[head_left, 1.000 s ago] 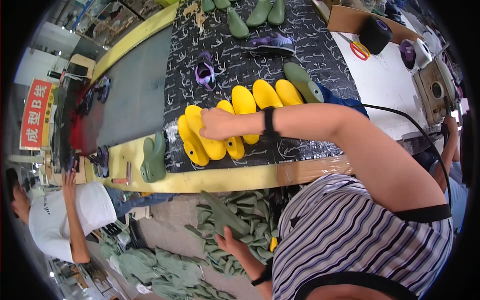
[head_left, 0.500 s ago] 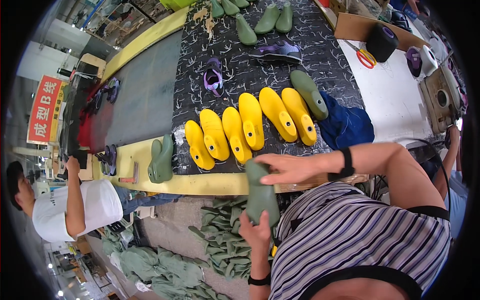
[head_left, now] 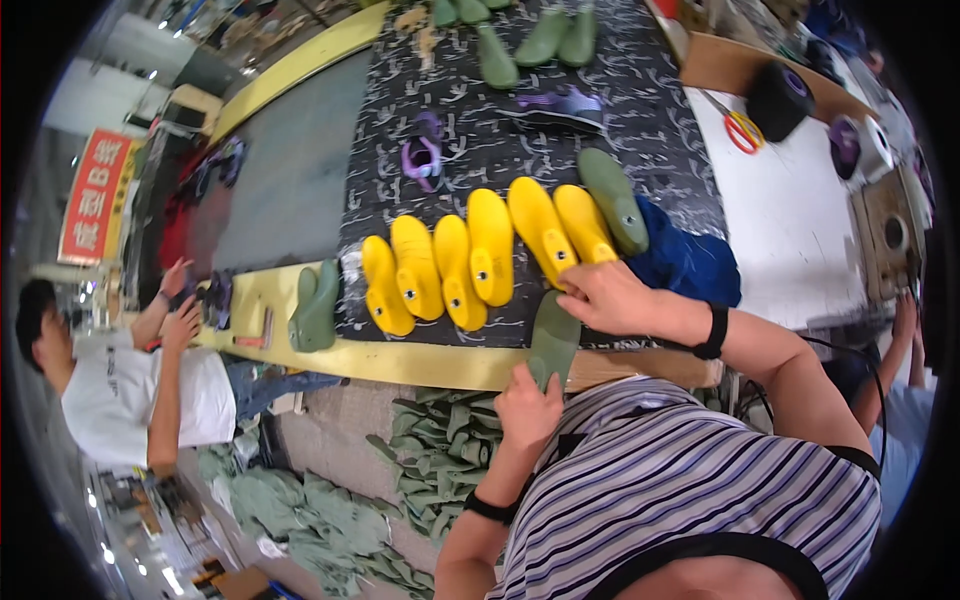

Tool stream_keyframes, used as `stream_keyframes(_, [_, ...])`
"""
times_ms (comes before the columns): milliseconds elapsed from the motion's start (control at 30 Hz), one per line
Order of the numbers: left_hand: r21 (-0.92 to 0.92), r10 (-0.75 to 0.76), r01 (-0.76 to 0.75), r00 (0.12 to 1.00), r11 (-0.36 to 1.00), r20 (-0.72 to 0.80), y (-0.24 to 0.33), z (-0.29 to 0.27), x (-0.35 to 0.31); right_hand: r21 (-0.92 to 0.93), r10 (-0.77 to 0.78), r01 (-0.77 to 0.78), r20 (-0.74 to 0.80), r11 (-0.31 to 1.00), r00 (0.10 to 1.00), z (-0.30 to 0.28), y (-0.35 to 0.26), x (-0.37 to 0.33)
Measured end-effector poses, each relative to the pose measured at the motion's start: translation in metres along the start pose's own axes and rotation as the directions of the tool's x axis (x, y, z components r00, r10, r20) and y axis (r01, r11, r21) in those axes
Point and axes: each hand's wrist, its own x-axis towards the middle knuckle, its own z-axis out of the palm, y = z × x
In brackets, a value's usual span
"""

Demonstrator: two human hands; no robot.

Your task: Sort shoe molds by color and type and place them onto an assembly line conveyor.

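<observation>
Green last [head_left: 554,335], gripped by the left hand [head_left: 528,405], had moved over the tabletop's [head_left: 440,366] near edge; right hand [head_left: 605,297] was curled, hold unclear; open room lay beyond yellow lasts [head_left: 491,240].

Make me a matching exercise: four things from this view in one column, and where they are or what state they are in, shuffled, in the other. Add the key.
1. Scissors
2. Yellow shoe forms
3. Blue cloth
4. Left hand

A. Lying in a row on the patterned black covering
B. Closed around the lower end of a green shoe form
C. On the white tabletop
D. Crumpled in a heap

Right pairs: 1-C, 2-A, 3-D, 4-B
</observation>
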Motion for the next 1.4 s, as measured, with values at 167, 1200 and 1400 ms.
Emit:
stream_keyframes(167, [-0.004, 0.116, -0.119, 0.977, 0.993, -0.178, -0.045, 0.045, 0.008, 0.0, -0.24, 0.24, -0.018, 0.971, 0.971, 0.032, -0.014, 0.123])
stream_keyframes(1200, [-0.307, -0.367, 0.277, 0.882, 0.911, -0.295, -0.335, -0.14, 0.176, 0.412, 0.295, -0.322, 0.13, 0.852, 0.947, 0.013, -0.057, 0.315])
stream_keyframes(1400, [-0.102, -0.363, 0.349, 0.868, 0.931, -0.339, -0.371, -0.145, 0.18, 0.848, 0.518, -0.093, -0.229, 0.522, 0.825, 0.002, 0.009, 0.381])
